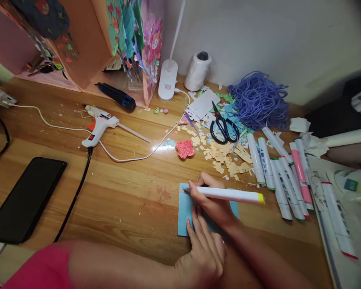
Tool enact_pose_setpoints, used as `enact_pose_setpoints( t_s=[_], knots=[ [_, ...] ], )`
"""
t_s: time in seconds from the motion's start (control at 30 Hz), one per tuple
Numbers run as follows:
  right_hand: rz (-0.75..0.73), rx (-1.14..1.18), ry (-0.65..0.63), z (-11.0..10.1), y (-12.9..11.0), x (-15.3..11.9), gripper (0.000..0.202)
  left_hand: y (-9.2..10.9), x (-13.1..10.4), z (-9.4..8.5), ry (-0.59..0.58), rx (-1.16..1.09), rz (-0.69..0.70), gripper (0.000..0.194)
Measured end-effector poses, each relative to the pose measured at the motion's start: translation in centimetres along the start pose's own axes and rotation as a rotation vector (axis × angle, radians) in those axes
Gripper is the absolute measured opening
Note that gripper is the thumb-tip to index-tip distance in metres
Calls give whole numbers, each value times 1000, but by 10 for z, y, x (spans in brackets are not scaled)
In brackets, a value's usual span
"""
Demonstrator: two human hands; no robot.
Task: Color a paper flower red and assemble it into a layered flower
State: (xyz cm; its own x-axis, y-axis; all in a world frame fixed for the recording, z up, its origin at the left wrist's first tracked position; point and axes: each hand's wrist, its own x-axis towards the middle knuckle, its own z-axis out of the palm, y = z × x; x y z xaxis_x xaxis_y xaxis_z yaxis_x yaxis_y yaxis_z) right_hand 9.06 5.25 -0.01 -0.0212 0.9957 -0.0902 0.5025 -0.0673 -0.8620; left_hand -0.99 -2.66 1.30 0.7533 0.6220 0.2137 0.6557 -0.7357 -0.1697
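A piece of blue paper [183, 220] lies on the wooden table in front of me. My right hand [212, 200] grips a white marker [228, 194] with a yellow end, its tip at a small drawn mark near the paper's upper left corner. Stretched over the lower part of the paper, my left hand [203, 253] rests with its fingers extended and holds nothing. Just beyond the paper sits a red flower-shaped piece [185, 149].
Scissors [224, 126] lie among paper scraps [225, 158], beside purple yarn [258, 100]. Several markers [284, 186] are at right. A glue gun [98, 128], its cord, a phone [27, 198] and a utility knife [116, 96] occupy the left. Behind stand a thread spool [197, 72] and a decorated box [87, 72].
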Motion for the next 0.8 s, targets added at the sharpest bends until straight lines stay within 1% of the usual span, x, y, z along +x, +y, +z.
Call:
enact_pose_setpoints(
  t_s=[0.17,0.4,0.6,0.7,0.8],
  knots=[
    [-8,2,19,0,0,1,31,4,0,1,-16,-4,-55,37],
    [-28,-3,22,-1,0,0,30,3,0,-2,-22,0,-21,38],
    [-8,33,21,-1,1,-1,30,2,0,-3,-27,3,-16,38],
    [3,108,76,-2,5,-2,32,2,0,-1,-3,11,-13,38],
    [5,109,108,-4,8,-4,33,2,0,1,11,19,-3,38]
  ],
)
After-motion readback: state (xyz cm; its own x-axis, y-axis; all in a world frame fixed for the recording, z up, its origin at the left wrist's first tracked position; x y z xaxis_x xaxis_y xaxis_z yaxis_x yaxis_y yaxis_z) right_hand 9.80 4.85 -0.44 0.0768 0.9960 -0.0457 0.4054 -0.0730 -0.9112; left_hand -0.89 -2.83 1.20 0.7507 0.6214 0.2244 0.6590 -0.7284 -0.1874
